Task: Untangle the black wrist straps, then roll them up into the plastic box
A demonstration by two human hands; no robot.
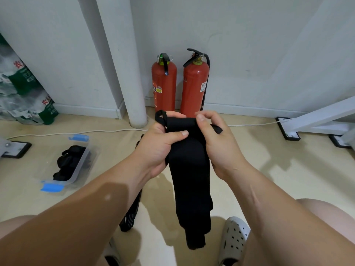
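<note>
1. Centre of frame: the black wrist strap [190, 179] is held in the air between both hands. Its long tail hangs unrolled toward the lower centre.
2. The left hand [161, 148] wraps the strap's upper part, thumb pressed across the front. A thin loop [160, 116] stands out above the knuckles.
3. The right hand [215, 143] pinches the strap's top edge between thumb and curled fingers.
4. Left of centre, on the floor: the open plastic box [75, 177], with blue clips at both ends, holds several rolled straps [69, 162].
5. Beneath the left forearm, a second strap [132, 214] lies loose on the floor, its striped end toward the lower frame.
6. Progress, as judged: partly done. The held strap looks free of tangles, with rolling apparently starting at its top. It and the floor strap remain to be rolled and boxed.
</note>
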